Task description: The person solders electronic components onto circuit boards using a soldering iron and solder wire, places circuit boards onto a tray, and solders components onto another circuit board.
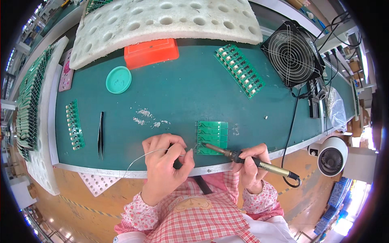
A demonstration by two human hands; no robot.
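A green board (219, 135) lies on the bench (170, 101) between two working hands — just right of the left hand (167, 162), the nearer one, pinching thin wire (139, 157), and forward-left of the right hand (253, 164), closed around an iron (265, 166) slanting leftward, its tip at the board's left side

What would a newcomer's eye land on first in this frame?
Probably the bright red box, below the holed white foam slab along the top. The black fan stands out at upper right. At the near edge, the right hand holds a soldering iron over a green board; the left hand holds thin wire.
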